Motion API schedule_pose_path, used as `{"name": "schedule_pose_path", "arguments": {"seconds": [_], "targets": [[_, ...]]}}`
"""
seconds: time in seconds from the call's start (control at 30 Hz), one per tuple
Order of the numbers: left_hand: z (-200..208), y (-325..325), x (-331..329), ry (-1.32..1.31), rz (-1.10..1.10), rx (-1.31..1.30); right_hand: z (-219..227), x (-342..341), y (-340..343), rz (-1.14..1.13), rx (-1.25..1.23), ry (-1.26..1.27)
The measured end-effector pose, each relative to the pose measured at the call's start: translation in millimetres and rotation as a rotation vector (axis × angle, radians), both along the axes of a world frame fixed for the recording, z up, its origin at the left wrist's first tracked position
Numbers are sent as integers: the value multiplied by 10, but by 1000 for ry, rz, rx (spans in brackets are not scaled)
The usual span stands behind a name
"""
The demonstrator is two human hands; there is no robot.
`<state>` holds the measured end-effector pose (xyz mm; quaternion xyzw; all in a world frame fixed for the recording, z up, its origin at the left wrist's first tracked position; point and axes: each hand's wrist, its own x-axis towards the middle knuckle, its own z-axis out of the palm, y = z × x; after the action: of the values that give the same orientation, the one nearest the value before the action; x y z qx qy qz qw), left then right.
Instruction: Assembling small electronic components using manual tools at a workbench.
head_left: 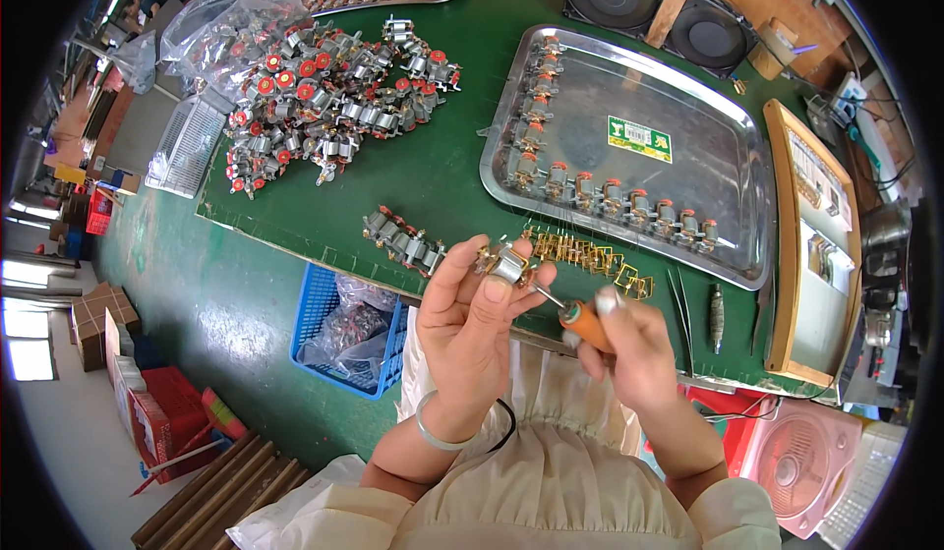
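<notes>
My left hand (470,319) is closed around a small motor rotor (507,266), a silver cylinder with copper-coloured ends, held up between thumb and fingers. My right hand (634,344) grips the orange handle of a screwdriver (588,328). Its thin metal shaft points left, and the tip meets the rotor's right end; the exact contact is too small to make out. Just beyond my hands, a row of bent brass-coloured wire pieces (580,252) lies on the green table (334,226). A short line of rotors (403,239) rests left of them.
A metal tray (678,93) holds rotors along its left and near sides. A large rotor heap (324,103) with red ends lies at the far left. Tweezers (680,319) and a wood-framed box (824,245) are at the right. Below the table edge stands a blue basket (313,316).
</notes>
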<state>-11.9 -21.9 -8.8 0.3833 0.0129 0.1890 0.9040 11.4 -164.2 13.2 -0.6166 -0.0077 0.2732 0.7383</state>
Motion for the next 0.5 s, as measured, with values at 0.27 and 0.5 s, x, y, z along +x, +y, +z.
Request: {"name": "schedule_pose_path", "arguments": {"seconds": [0.27,0.5], "targets": [[38,35,11,73,-39,-78,99,64,-156,-75,0,-129],[-49,109,48,27,-211,249,164,281,-477,-246,74,-510]]}}
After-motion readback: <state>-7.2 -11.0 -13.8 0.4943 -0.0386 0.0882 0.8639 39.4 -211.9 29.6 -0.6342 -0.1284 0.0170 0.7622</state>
